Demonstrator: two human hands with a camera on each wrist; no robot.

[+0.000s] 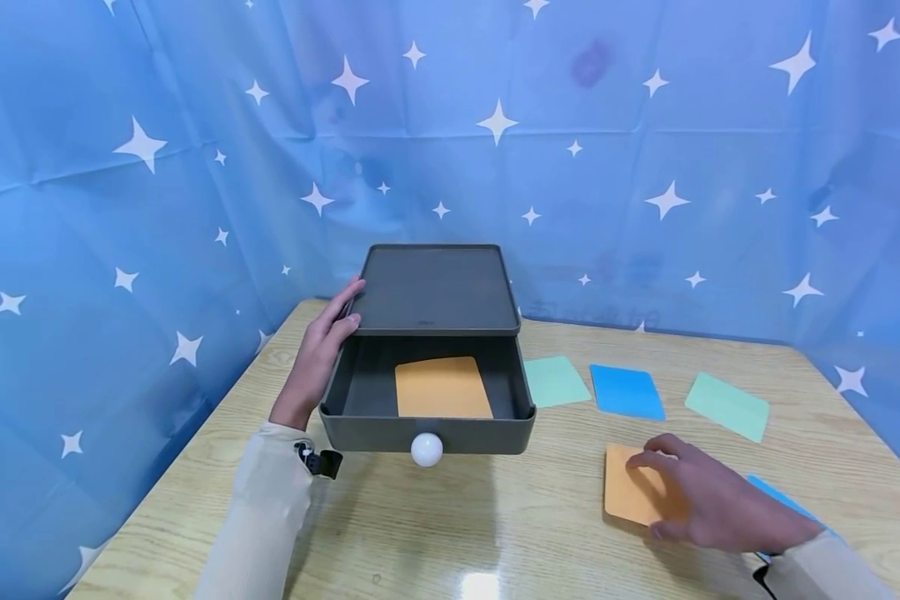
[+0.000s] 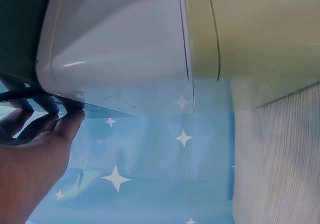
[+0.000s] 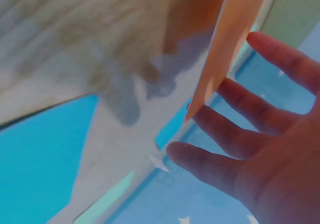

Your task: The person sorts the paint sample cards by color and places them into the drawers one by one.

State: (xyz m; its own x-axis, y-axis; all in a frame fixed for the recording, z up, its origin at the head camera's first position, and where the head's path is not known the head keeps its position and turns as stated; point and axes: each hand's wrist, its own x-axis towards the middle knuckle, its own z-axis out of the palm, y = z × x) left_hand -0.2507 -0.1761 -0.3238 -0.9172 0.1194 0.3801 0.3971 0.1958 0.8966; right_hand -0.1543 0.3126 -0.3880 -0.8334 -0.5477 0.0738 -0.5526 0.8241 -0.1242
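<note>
L sleeve point(image 1: 251, 508) nearest cam, approx 8 o'clock off the drawer box point(image 1: 438, 287) (head view, box = hub). L hand point(image 1: 318, 354) at its 9, fingers fairly straight on the upper L edge, bracing, not wrapped. Drawer point(image 1: 375, 433) is out toward 6, white knob point(image 1: 427, 450) on its front, inner orange card point(image 1: 442, 387) lying inside.

R hand point(image 1: 723, 500) at 4: looks pinched on the held orange card point(image 1: 622, 496), thumb at the near edge, fingertips point(image 3: 207, 116) on the card. R wrist cam shows it tilted, off the table point(image 1: 390, 517); thumb contact n/a there.

Tips, IMO: light edge pinch, too much squeeze prob bows it. Get full clearance b4 any sideways move. Watch blue card point(image 1: 780, 493) btwn 3 and 4, partly behind R wrist; cuff could drag it. Other cards, all approx 3: near green card point(image 1: 555, 382), mid blue card point(image 1: 628, 392), far green card point(image 1: 727, 406). Keep L pressure light so box doesn't skid.
</note>
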